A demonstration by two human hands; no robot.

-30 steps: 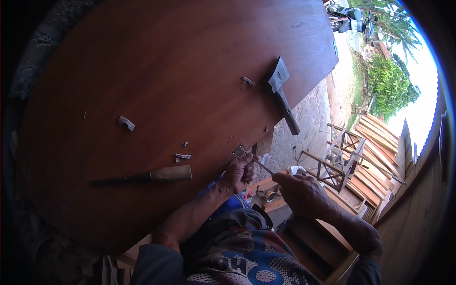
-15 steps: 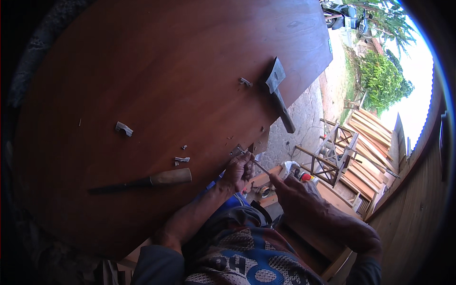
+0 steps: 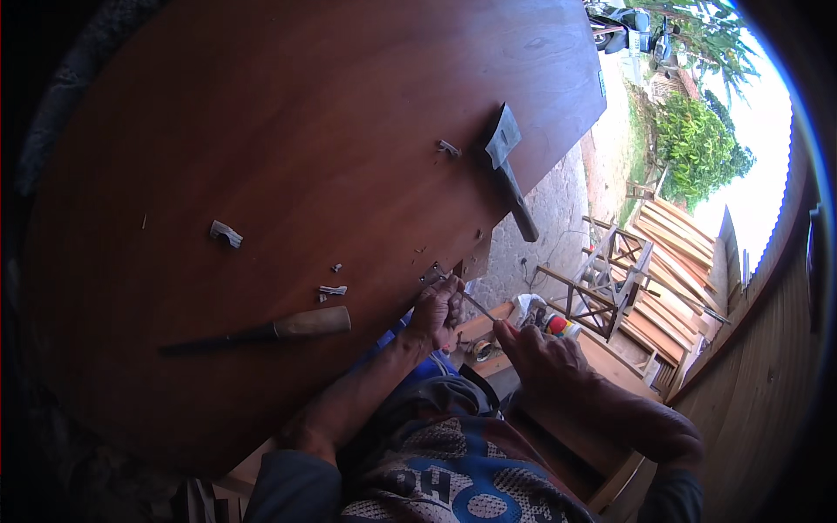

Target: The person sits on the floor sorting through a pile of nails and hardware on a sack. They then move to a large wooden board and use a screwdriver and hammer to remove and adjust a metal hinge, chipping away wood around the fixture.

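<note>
My right hand (image 3: 547,357) is closed round the handle end of a screwdriver (image 3: 479,304), whose thin shaft slants up and left. At the shaft's tip, by the edge of a brown wooden panel (image 3: 288,157), my left hand (image 3: 438,312) has its fingers curled together; what they pinch is hidden. A small metal hinge plate (image 3: 432,274) with holes lies against the panel edge just beyond those fingers. On the panel left of my hands rests a chisel (image 3: 312,322) with a wooden handle. A hatchet (image 3: 502,141) lies farther off, its handle jutting past the panel's edge.
Wood shavings (image 3: 227,234) are scattered over the panel. To the right stand a dark wooden frame (image 3: 593,301), stacked planks (image 3: 680,261) and a red-and-yellow container (image 3: 558,326). A motorcycle (image 3: 628,30) is parked at the far right.
Both hands stay at the hinge plate, the screwdriver barely shifting. The whole view has moved very slightly, with the tools on the panel in the same places.
</note>
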